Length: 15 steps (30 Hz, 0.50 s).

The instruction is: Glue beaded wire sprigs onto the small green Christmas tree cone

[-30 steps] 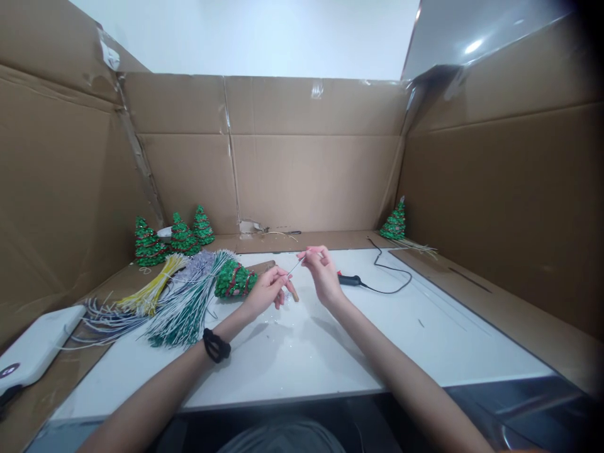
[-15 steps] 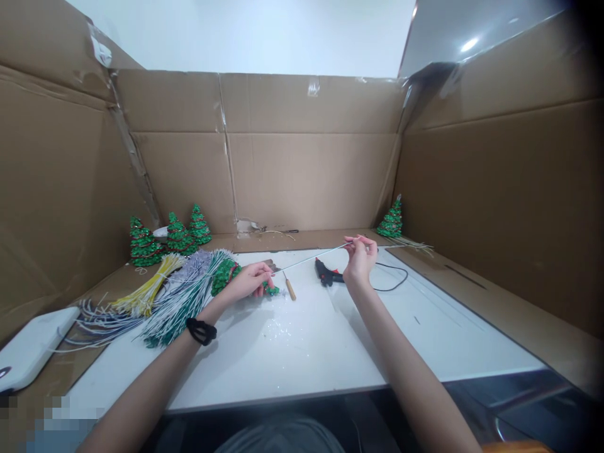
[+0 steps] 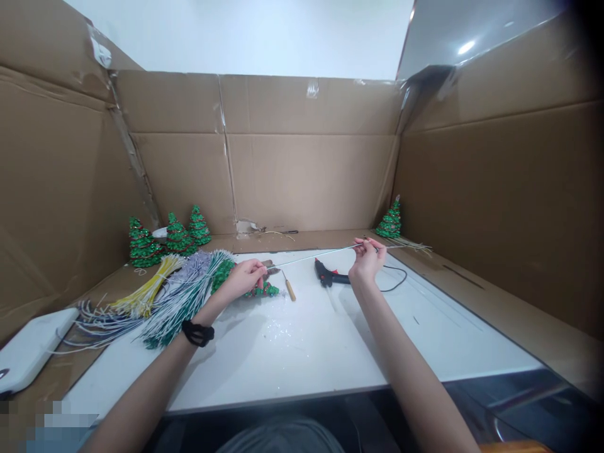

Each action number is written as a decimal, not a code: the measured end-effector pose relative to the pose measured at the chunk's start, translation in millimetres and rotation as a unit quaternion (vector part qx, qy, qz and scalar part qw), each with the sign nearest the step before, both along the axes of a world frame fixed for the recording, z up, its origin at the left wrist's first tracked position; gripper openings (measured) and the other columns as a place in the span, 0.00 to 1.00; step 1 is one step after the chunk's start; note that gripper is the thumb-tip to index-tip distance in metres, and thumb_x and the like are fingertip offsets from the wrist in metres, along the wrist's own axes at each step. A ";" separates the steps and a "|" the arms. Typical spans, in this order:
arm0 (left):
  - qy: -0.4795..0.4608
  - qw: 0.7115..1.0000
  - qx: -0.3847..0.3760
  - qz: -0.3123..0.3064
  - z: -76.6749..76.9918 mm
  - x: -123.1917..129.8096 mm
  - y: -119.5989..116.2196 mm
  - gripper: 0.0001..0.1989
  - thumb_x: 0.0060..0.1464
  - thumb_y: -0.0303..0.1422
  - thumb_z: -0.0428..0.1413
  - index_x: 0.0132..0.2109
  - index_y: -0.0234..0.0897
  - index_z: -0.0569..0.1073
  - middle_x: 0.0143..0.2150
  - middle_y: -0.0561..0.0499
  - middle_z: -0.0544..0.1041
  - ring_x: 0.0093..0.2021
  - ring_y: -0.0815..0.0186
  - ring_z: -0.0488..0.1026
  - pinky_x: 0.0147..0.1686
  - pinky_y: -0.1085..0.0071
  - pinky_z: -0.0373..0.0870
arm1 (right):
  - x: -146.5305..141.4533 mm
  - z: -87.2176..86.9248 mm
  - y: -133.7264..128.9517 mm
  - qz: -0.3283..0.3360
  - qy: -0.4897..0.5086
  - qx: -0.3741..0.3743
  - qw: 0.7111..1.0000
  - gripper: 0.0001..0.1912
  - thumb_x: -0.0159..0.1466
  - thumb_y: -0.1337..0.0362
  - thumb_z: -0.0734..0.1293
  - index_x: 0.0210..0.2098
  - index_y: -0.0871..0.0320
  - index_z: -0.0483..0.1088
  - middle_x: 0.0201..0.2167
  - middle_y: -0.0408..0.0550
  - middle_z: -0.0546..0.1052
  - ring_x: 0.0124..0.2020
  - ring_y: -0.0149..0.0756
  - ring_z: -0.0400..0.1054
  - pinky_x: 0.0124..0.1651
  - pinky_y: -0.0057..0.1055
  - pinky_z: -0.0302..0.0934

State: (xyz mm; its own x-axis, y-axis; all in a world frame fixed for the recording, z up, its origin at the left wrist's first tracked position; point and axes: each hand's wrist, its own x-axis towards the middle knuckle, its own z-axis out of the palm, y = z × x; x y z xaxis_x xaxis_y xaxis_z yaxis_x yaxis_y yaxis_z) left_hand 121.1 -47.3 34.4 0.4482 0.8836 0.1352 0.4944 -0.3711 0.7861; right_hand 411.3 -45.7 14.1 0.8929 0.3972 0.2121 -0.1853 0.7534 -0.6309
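Just left of the frame's centre, my left hand (image 3: pixel 250 277) pinched one end of a thin pale strand (image 3: pixel 311 257) between thumb and fingertips. Right of centre, my right hand (image 3: pixel 367 261) pinched it near the other end, so it ran nearly straight between them, rising a little to the right. Beneath my left hand a green tree (image 3: pixel 268 290) lay on its side, tip to the right.

Just right of that tip lay an awl (image 3: pixel 290 290), then a glue gun (image 3: pixel 325 275), its grip running behind my right wrist. Left of the tree fanned a green-white bundle (image 3: pixel 177 314), with a yellow bundle (image 3: pixel 146 286) beyond it.

Three trees (image 3: pixel 179 234) stood upright at middle left and a fourth tree (image 3: pixel 389 219) at middle right, all with their red trim on. I judged those further along than the lying one. The strand hung free of any tree I could make out, so that part looked undone.

My hand hid the lying tree's middle, and I couldn't tell whether my lower fingers touched it. My right fingers covered the strand's far tip. A white box (image 3: pixel 33 346) was cut off at the left edge.
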 end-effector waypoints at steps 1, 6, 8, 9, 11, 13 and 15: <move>-0.009 1.000 0.001 0.008 0.1 0.1 0.2 0.11 0.52 0.41 0.47 0.31 0.37 0.64 0.19 0.57 0.71 0.14 0.73 0.61 0.16 0.77 0.55 | -0.1 -0.8 0.5 0.002 0.001 -0.002 1.000 0.08 0.51 0.69 0.62 0.29 0.55 0.56 0.24 0.36 0.68 0.26 0.24 0.67 0.29 0.22 0.58; -0.074 0.997 -0.008 0.038 1.1 1.2 2.1 0.09 0.53 0.38 0.46 0.32 0.37 0.63 0.19 0.57 0.71 0.13 0.74 0.57 0.16 0.77 0.54 | 1.6 -3.7 4.6 0.009 -0.009 -0.025 1.000 0.09 0.52 0.67 0.61 0.30 0.54 0.54 0.25 0.37 0.68 0.27 0.27 0.67 0.32 0.26 0.60; -0.104 0.994 0.007 0.044 0.9 0.9 3.9 0.09 0.53 0.38 0.46 0.32 0.38 0.63 0.19 0.57 0.71 0.14 0.74 0.57 0.16 0.77 0.54 | 1.6 -1.5 1.6 -0.003 -0.013 -0.047 0.999 0.08 0.52 0.67 0.59 0.31 0.54 0.54 0.26 0.39 0.67 0.31 0.30 0.67 0.34 0.28 0.61; -0.115 0.992 0.016 0.045 0.4 0.5 4.8 0.08 0.53 0.38 0.46 0.32 0.38 0.62 0.19 0.57 0.71 0.14 0.74 0.58 0.17 0.77 0.54 | 0.2 0.5 -2.1 -0.029 -0.030 -0.057 0.998 0.07 0.53 0.66 0.58 0.32 0.54 0.54 0.29 0.41 0.68 0.34 0.32 0.67 0.36 0.30 0.61; -0.120 0.991 0.039 0.042 -1.3 0.0 5.6 0.09 0.54 0.39 0.46 0.32 0.38 0.62 0.20 0.57 0.71 0.15 0.74 0.58 0.17 0.77 0.54 | -7.7 5.8 -13.9 -0.122 -0.113 -0.070 0.984 0.08 0.54 0.65 0.57 0.35 0.53 0.57 0.38 0.46 0.68 0.44 0.36 0.65 0.41 0.35 0.60; -0.098 0.993 0.061 0.027 -3.8 0.7 3.9 0.09 0.55 0.39 0.46 0.32 0.39 0.62 0.20 0.57 0.72 0.16 0.73 0.60 0.18 0.77 0.55 | -24.7 10.3 -28.5 -0.212 -0.251 -0.079 0.941 0.11 0.55 0.63 0.58 0.40 0.53 0.60 0.47 0.50 0.65 0.54 0.42 0.58 0.49 0.40 0.57; -0.065 0.995 0.077 -0.002 -6.2 2.9 -0.2 0.10 0.56 0.39 0.45 0.32 0.39 0.63 0.21 0.56 0.73 0.17 0.71 0.62 0.19 0.76 0.57 | -50.0 10.7 -40.4 -0.180 -0.399 -0.082 0.895 0.10 0.57 0.61 0.60 0.39 0.54 0.64 0.47 0.51 0.66 0.55 0.44 0.56 0.54 0.42 0.52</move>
State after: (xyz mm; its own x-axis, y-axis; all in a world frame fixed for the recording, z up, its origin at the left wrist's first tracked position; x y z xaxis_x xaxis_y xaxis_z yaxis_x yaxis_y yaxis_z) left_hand 124.0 -47.5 28.2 0.4222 0.8460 0.3255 0.3904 -0.4938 0.7770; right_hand 361.3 -86.1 24.8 0.5595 0.1985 0.8047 0.6101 0.5586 -0.5620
